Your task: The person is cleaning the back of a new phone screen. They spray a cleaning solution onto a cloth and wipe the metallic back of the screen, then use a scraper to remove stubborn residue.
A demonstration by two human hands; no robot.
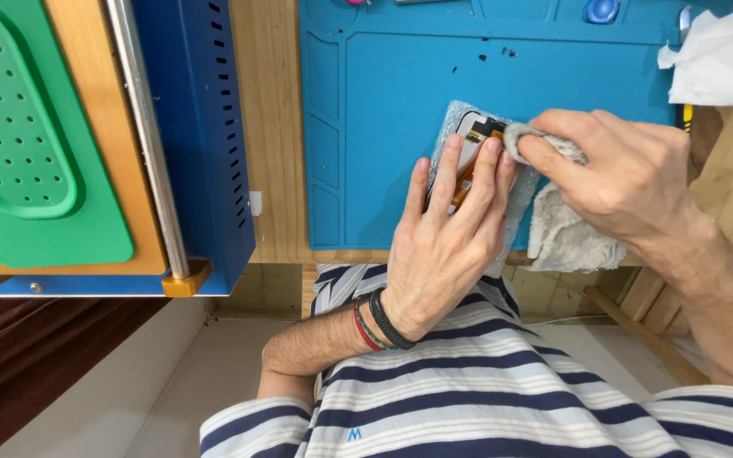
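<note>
A phone screen assembly (474, 134) with orange flex cable lies on a piece of bubble wrap (460, 114) on the blue work mat (392, 102). My left hand (447, 242) presses down on it with fingers spread flat over the part. My right hand (621, 174) pinches a grey-white cloth (566, 233) and holds its bunched end against the top corner of the assembly. Much of the assembly is hidden under my left fingers.
A blue machine (197, 136) with a metal rod and a green perforated pad (19, 127) stands at the left. Crumpled white tissue (719, 59) lies at the mat's far right. A blue bottle cap (601, 10) sits at the top. The wooden bench edge (273, 127) runs beside the mat.
</note>
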